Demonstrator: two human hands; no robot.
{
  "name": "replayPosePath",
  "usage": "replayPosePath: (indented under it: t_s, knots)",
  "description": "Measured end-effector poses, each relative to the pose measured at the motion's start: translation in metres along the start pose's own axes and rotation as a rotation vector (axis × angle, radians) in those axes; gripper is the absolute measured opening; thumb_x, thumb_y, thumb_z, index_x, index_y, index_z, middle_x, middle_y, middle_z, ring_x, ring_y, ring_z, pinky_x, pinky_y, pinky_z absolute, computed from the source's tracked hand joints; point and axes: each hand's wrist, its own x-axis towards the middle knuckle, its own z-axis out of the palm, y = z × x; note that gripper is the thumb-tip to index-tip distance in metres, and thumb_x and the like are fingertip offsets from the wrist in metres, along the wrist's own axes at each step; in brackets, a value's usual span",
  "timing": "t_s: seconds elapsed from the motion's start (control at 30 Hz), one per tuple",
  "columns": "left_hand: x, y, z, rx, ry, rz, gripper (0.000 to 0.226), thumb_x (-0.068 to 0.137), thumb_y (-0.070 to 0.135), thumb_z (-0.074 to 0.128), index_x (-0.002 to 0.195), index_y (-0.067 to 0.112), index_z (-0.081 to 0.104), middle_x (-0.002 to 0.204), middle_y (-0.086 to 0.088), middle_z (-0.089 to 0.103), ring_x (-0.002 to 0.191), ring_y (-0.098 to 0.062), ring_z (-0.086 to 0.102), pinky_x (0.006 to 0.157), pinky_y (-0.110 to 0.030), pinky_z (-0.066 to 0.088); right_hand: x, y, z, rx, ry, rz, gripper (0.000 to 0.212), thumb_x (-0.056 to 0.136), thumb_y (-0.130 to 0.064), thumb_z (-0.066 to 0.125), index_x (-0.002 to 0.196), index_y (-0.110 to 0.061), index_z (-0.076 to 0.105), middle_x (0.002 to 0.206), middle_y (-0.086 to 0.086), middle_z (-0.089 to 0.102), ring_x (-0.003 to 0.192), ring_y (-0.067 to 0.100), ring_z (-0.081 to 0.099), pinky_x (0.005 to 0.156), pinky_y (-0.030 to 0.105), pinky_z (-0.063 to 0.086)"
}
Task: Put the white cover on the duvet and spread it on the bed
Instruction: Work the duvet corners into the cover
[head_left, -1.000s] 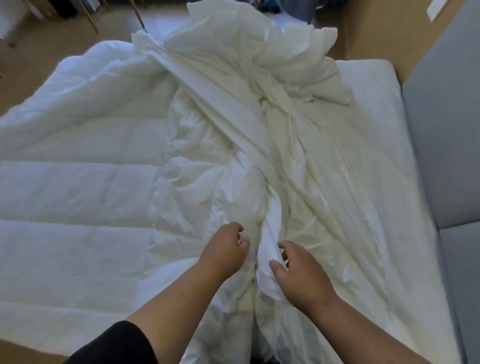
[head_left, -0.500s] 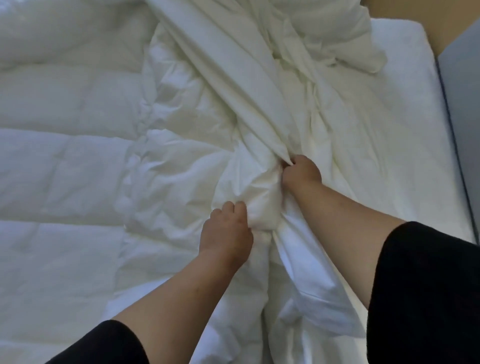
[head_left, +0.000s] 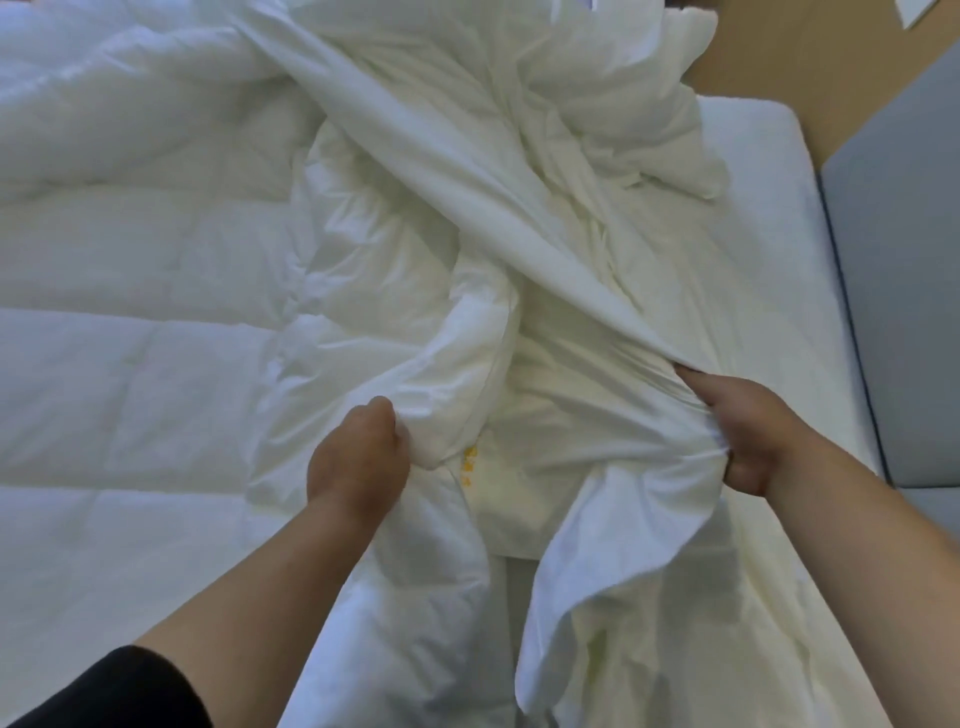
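A puffy quilted white duvet (head_left: 135, 291) lies spread over the left of the bed. The thin white cover (head_left: 519, 218) is bunched across the middle and right, with a taut fold running diagonally from the top left down to my right hand (head_left: 743, 431). That hand grips a gathered edge of the cover. My left hand (head_left: 363, 457) grips a puffy fold of the duvet at the centre. Between the hands an opening shows a small yellow mark (head_left: 469, 462) on the fabric underneath.
The mattress (head_left: 753, 171) shows at the right, bordered by a grey upholstered panel (head_left: 898, 270). Brown floor (head_left: 779, 47) lies beyond the bed's far right corner.
My right hand has moved right and pulled the cover edge with it, opening a gap. My left hand has taken hold of the duvet fold and stayed near the centre. The view has shifted.
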Motion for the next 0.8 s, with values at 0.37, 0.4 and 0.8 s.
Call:
replayPosePath:
  t_s: [0.37, 0.4, 0.8]
  knots:
    - [0.043, 0.113, 0.108, -0.545, -0.301, -0.230, 0.097, 0.084, 0.053, 0.069, 0.157, 0.016, 0.017, 0.162, -0.005, 0.023, 0.149, -0.024, 0.020, 0.122, -0.034, 0.014, -0.053, 0.010, -0.031, 0.035, -0.002, 0.088, 0.038, 0.085, -0.038, 0.064, 0.108, -0.011, 0.077, 0.113, 0.021, 0.072, 0.102, 0.040, 0.070, 0.107, 0.059, 0.043]
    - [0.050, 0.110, 0.120, -0.570, -0.292, -0.281, 0.101, 0.082, 0.055, 0.071, 0.157, 0.015, 0.016, 0.162, -0.004, 0.022, 0.149, -0.024, 0.020, 0.122, -0.035, 0.015, -0.053, 0.012, -0.036, 0.035, 0.020, 0.083, 0.039, 0.084, -0.039, 0.064, 0.108, -0.011, 0.077, 0.113, 0.021, 0.072, 0.101, 0.040, 0.070, 0.107, 0.059, 0.043]
    - [-0.064, 0.123, 0.058, -0.916, -0.164, -0.152, 0.040, 0.096, 0.037, 0.056, 0.066, 0.016, 0.041, 0.056, 0.009, 0.044, 0.054, -0.006, 0.040, 0.055, -0.023, 0.038, -0.018, 0.037, -0.032, -0.303, 0.363, -0.106, 0.024, 0.096, -0.031, 0.061, 0.084, -0.009, 0.063, 0.091, 0.027, 0.066, 0.071, 0.031, 0.062, 0.067, 0.038, 0.041]
